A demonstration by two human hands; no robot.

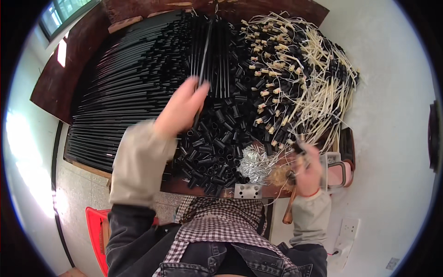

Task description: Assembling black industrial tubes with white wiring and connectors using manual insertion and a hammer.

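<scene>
Two hands at work over a dark wooden desk (55, 87) heaped with black tubes and wired parts.

The left hand (181, 110) is raised over the middle of the desk, fingers closed around a long thin black rod (204, 55) that runs up toward the far edge; the hand is blurred, so the exact pinch is hard to read. The rod lies over a wide stack of long black tubes (120, 87) filling the left side of the desk. The right hand (308, 168), near the desk's near right corner, is closed around a small dark part (299, 148) with a pale wire, beside a wooden-handled tool (290, 207). Between the hands lies a pile of short black plastic sleeves (217, 152) and a small heap of silver metal pins (254, 164). Cream-coloured wires with black ends (314, 78) cover the far right.
</scene>
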